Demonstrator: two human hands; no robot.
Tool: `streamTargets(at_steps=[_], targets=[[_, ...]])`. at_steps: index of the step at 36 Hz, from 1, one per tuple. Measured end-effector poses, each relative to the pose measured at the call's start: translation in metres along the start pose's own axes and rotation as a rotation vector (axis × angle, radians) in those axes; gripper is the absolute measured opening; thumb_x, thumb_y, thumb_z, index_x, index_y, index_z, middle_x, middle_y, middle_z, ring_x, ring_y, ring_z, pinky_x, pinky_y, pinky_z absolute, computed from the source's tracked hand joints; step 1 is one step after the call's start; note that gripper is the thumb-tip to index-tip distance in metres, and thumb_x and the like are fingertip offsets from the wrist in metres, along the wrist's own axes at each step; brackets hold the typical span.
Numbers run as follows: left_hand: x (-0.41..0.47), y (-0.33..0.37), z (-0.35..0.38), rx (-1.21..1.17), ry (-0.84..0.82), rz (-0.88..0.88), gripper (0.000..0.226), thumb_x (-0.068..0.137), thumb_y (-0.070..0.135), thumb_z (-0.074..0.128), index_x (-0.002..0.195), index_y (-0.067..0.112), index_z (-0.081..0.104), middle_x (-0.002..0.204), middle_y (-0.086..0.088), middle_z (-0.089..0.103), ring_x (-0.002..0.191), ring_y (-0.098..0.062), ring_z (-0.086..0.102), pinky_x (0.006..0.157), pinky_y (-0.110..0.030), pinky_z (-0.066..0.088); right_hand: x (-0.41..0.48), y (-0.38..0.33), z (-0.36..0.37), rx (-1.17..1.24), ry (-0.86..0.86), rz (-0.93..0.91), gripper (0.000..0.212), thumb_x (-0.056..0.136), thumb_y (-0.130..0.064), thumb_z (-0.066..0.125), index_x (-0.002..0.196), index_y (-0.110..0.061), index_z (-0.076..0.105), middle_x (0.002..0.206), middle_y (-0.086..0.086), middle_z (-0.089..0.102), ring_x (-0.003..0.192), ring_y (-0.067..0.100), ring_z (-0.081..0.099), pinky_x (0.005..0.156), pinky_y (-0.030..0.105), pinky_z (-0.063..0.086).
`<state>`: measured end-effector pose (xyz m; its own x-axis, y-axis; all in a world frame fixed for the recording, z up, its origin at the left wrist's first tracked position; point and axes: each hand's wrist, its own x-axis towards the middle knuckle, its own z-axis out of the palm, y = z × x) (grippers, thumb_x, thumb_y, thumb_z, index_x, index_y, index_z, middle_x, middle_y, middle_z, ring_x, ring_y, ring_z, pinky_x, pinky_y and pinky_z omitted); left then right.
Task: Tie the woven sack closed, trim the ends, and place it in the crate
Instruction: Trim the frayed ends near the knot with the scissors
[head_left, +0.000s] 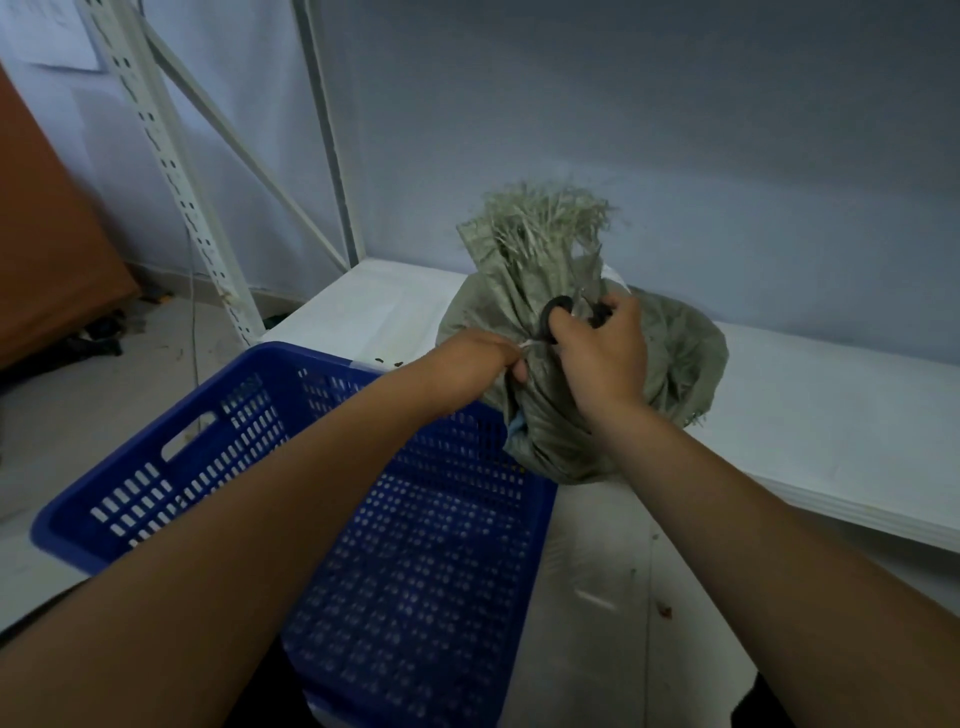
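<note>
Both hands at the sack (649, 364) neck (scissors (566, 312) in right).

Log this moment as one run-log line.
stage: trimming tie ends | left hand: pinching white tie at sack neck | right hand: holding scissors | crate: blue, sack not inside

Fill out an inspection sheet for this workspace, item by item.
Surface: low white shelf board, sack resting on it.
Job's things: grey-green woven sack, neck gathered, frayed top upright; black-handled scissors at the neck; pale tie end; blue perforated plastic crate beside the sack, nothing seen inside.
Clutter: small dark crumbs on the board.
Grippers: left hand pinches the tie end; right hand holds the scissors.
Cables: thin cord along the floor.
Surroundings: white slotted rack upright, pale wall.
</note>
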<state>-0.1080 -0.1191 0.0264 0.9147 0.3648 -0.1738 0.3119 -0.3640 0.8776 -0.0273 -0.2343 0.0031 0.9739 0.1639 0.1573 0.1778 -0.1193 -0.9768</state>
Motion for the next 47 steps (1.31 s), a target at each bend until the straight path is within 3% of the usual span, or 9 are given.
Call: streamTargets(at_steps=[5,8,14,20,25,28,32,39,47], targets=[[0.003,0.001,-0.007,-0.104,0.085,-0.055,0.022,0.095,0.009,0.05,0.08,0.006,0.066,0.123,-0.016,0.063,0.118,-0.03,0.057,0.075,-0.031,0.052,-0.005,-0.008,0.001,-0.014,0.046,-0.072,0.051,0.081,-0.04,0.068,0.123,-0.025,0.045,0.092,-0.001,0.061,0.077,0.015,0.061,0.065,0.033,0.046],[0.008,-0.002,-0.012,-0.257,0.132,-0.107,0.02,0.094,0.009,0.052,0.077,0.005,0.062,0.107,-0.017,0.066,0.112,-0.029,0.062,0.082,-0.038,0.055,-0.006,-0.012,0.0,0.097,-0.019,-0.083,0.045,0.083,-0.036,0.071,0.12,-0.027,0.046,0.084,-0.008,0.055,0.072,0.008,0.058,0.075,0.043,0.055],[0.008,-0.006,-0.022,-0.373,0.221,-0.114,0.031,0.095,0.009,0.047,0.066,0.007,0.057,0.084,-0.011,0.064,0.084,-0.022,0.06,0.065,-0.03,0.053,-0.01,-0.021,-0.004,0.119,-0.118,-0.228,0.036,0.089,-0.035,0.071,0.115,-0.027,0.049,0.086,-0.01,0.052,0.069,-0.006,0.052,0.072,0.027,0.049],[0.013,-0.008,-0.027,-0.384,0.285,-0.159,0.025,0.093,0.008,0.048,0.069,0.006,0.055,0.086,-0.016,0.061,0.081,-0.028,0.06,0.061,-0.031,0.053,-0.017,-0.029,-0.007,0.08,-0.288,-0.313,0.033,0.084,-0.046,0.07,0.11,-0.039,0.05,0.105,0.008,0.06,0.09,0.035,0.068,0.076,0.053,0.058],[0.018,-0.008,-0.027,-0.337,0.337,-0.147,0.034,0.097,0.006,0.045,0.064,0.009,0.051,0.086,-0.013,0.06,0.083,-0.024,0.059,0.076,-0.038,0.054,-0.023,-0.029,-0.007,0.156,-0.357,-0.381,0.03,0.087,-0.033,0.071,0.111,-0.031,0.052,0.083,-0.021,0.056,0.074,0.042,0.059,0.071,0.062,0.056],[0.019,-0.01,-0.03,-0.412,0.35,-0.169,0.033,0.099,0.01,0.041,0.067,0.009,0.051,0.076,-0.011,0.061,0.087,-0.026,0.06,0.084,-0.042,0.056,-0.03,-0.033,-0.005,0.29,-0.462,-0.209,0.032,0.082,-0.035,0.073,0.108,-0.026,0.056,0.089,-0.01,0.063,0.08,0.023,0.066,0.071,0.052,0.062],[0.015,-0.009,-0.031,-0.451,0.329,-0.13,0.025,0.099,0.014,0.038,0.081,0.01,0.055,0.071,-0.006,0.058,0.087,-0.026,0.058,0.088,-0.043,0.054,-0.04,-0.037,-0.004,0.289,-0.61,0.115,0.019,0.099,-0.022,0.061,0.111,-0.008,0.055,0.103,0.024,0.061,0.083,0.042,0.064,0.036,0.013,0.041],[0.017,-0.01,-0.034,-0.479,0.331,-0.154,0.03,0.1,0.02,0.04,0.073,0.014,0.05,0.071,-0.003,0.058,0.09,-0.024,0.061,0.073,-0.037,0.052,-0.035,-0.023,0.002,0.164,-0.781,0.32,0.021,0.098,-0.047,0.053,0.103,-0.028,0.06,0.09,0.01,0.071,0.087,0.042,0.075,0.032,0.015,0.022],[0.019,-0.011,-0.036,-0.463,0.32,-0.166,0.034,0.1,0.023,0.041,0.068,0.014,0.048,0.075,-0.007,0.064,0.092,-0.025,0.062,0.082,-0.04,0.054,-0.033,-0.027,-0.001,0.182,-0.874,0.433,0.049,0.085,-0.056,0.059,0.109,-0.013,0.058,0.094,0.014,0.071,0.083,0.043,0.075,0.031,0.015,0.019]])
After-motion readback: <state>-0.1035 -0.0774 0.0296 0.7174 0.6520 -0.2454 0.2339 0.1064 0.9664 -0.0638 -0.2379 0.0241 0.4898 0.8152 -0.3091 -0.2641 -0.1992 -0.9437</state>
